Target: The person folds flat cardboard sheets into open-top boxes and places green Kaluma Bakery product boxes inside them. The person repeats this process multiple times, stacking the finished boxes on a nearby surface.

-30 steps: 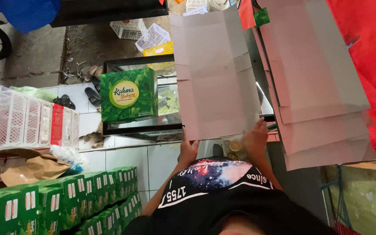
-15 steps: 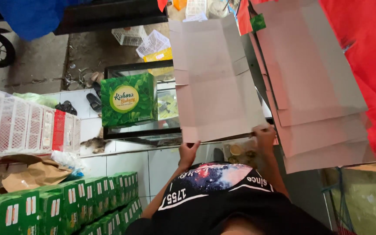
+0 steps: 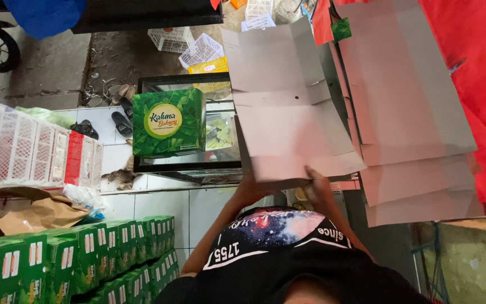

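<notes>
Flat carton blank (image 3: 288,101) held up over the glass case's (image 3: 187,163) right edge, both hands at its near edge.
Your left hand (image 3: 252,188) sits beneath the blank, grip not visible; right hand (image 3: 317,186) fingers pinch that edge. Keep both grips level and crease along the scored lines, clear of the stacked blanks (image 3: 417,135).

A green leaf-printed box (image 3: 168,122) sits atop the glass case (image 3: 187,163); white crates (image 3: 29,149) (one red) and stacked green cartons (image 3: 74,259) lie beside it.

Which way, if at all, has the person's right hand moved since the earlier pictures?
Yes. The right hand has slid left along the lower edge of the cardboard sheet, a little nearer the green box.
</notes>
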